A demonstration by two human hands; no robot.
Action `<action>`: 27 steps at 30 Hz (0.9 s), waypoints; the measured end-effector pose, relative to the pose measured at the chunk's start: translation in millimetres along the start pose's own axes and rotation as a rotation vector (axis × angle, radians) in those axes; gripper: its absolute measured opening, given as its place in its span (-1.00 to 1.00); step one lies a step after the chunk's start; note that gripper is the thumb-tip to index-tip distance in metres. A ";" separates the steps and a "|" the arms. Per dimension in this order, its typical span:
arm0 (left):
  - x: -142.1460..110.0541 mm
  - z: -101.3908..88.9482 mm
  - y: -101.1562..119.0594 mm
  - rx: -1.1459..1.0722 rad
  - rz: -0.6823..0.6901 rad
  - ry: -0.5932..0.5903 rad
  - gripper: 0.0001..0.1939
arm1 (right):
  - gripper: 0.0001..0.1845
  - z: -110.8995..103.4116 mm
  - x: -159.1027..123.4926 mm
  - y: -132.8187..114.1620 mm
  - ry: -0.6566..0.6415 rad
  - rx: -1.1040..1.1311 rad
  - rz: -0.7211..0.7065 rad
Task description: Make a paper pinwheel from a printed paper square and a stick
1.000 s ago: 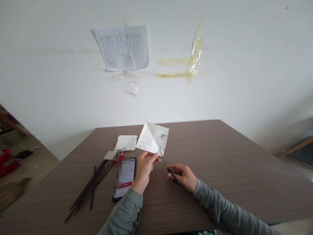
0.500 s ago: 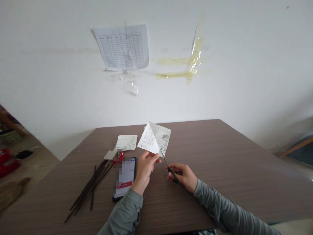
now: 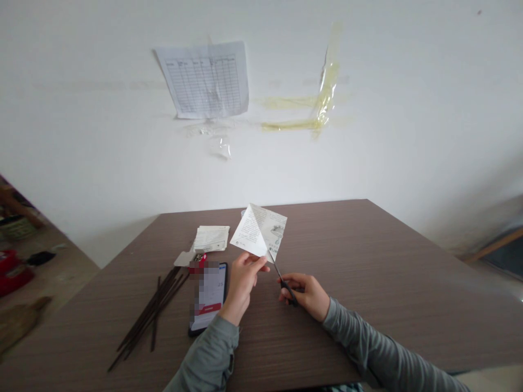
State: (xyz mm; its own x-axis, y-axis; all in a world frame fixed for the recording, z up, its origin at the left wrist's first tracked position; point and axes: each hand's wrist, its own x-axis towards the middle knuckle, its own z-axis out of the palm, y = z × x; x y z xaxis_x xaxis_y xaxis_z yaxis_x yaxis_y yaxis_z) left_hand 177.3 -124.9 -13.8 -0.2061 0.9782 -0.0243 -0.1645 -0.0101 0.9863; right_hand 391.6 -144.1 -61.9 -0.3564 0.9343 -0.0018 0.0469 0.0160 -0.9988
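Observation:
A printed sheet of paper (image 3: 249, 231), with a diagonal line across it like a fold, is pinched at its lower edge by my left hand (image 3: 245, 277). My right hand (image 3: 305, 291) grips the black handles of a pair of scissors (image 3: 291, 294). The blades point up and left and meet the paper's lower corner, close to my left fingertips. Whether the blades are apart is too fine to tell. To the left of my left hand lies a phone (image 3: 212, 296) with its screen lit, partly blurred.
Left of the phone, several thin dark sticks (image 3: 149, 313) lie in a loose bundle. Behind them are a stack of cut paper (image 3: 211, 238) and a small red and white packet (image 3: 198, 262). The wooden table (image 3: 388, 283) meets a white wall bearing a taped sheet (image 3: 206, 81).
The paper has shifted very slightly to the right. Both hands and the scissors stay almost in place, and the number on the phone screen has changed.

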 end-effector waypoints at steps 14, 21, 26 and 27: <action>0.2 -0.4 1.2 -0.009 0.004 0.011 -0.56 | -0.25 0.4 0.9 -0.2 -0.006 -0.003 -0.006; 0.4 -0.4 1.5 -0.007 -0.010 -0.007 -0.56 | -0.27 1.2 1.3 -1.2 0.019 0.018 0.008; 0.2 -0.1 0.1 0.006 -0.022 -0.027 -0.58 | -0.28 0.4 1.0 -0.8 0.021 0.016 0.003; 0.1 0.0 0.1 0.010 -0.022 -0.028 -0.59 | -0.26 0.3 1.3 -0.3 0.022 0.014 0.000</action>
State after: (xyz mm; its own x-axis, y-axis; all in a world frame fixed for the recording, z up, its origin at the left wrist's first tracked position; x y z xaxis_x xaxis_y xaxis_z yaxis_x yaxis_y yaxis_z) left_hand 177.2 -124.8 -13.7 -0.1755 0.9836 -0.0416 -0.1589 0.0134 0.9872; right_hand 390.9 -143.0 -61.6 -0.3359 0.9419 -0.0006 0.0334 0.0113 -0.9994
